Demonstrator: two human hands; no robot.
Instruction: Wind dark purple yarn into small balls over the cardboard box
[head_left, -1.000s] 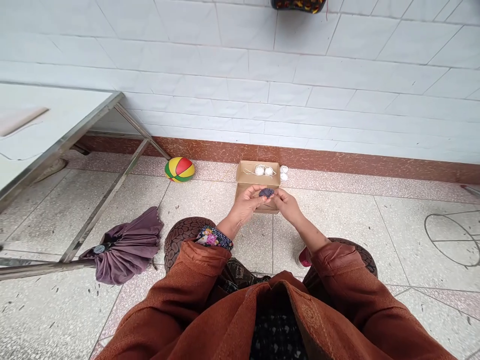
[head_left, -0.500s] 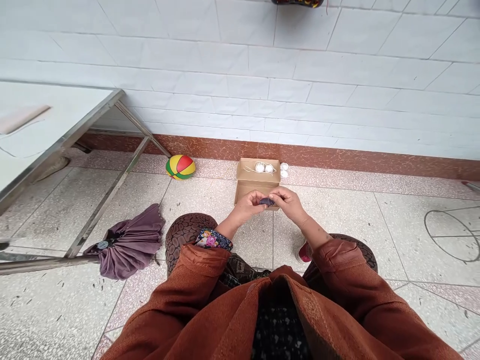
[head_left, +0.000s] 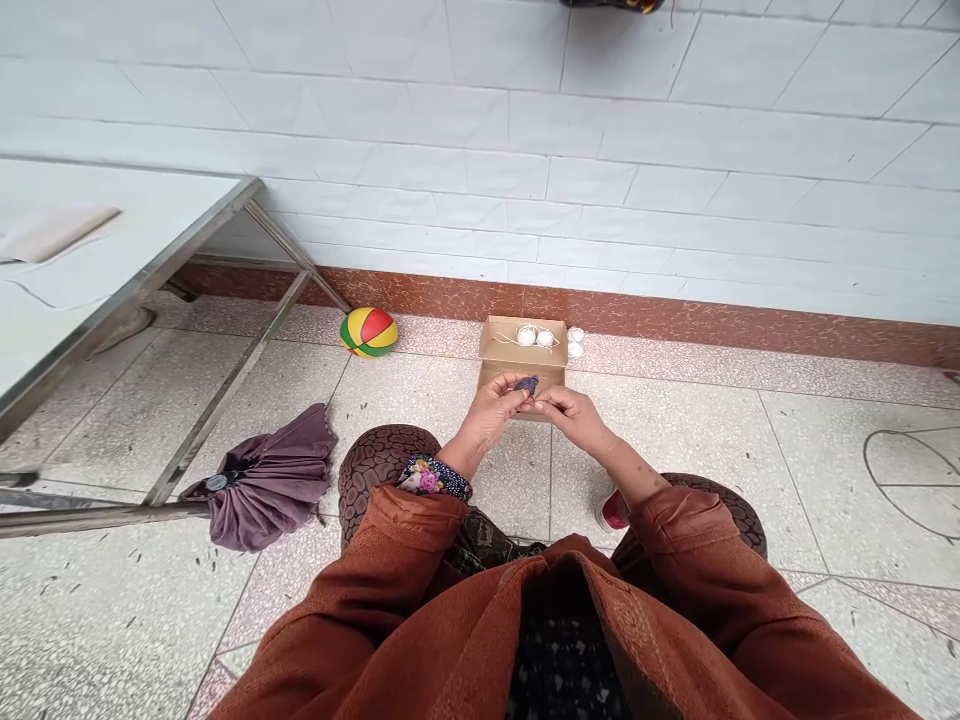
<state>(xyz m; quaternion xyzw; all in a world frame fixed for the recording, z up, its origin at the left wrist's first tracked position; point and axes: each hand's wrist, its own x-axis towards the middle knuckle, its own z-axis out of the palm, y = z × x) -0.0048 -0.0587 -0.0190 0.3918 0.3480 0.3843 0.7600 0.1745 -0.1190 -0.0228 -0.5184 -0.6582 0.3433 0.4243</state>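
Multicoloured ball point(head_left: 369, 332), purple umbrella point(head_left: 281, 485), white-topped table point(head_left: 161, 205)

Single head cam, looking forward and steeply down over the jacket point(head_left: 420, 620). Wide framing: left grip point(head_left: 489, 413) and right grip point(head_left: 577, 418) near centre, mid-range; tiled wall point(head_left: 420, 130) up top, floor point(head_left: 675, 430) below, desk point(head_left: 169, 192) cropped at left edge.

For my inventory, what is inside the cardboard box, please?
In the far half of the cardboard box lie two white balls, apparently of string. The left hand, right hand and dark bundle cover part of the near half; anything behind them is hidden.
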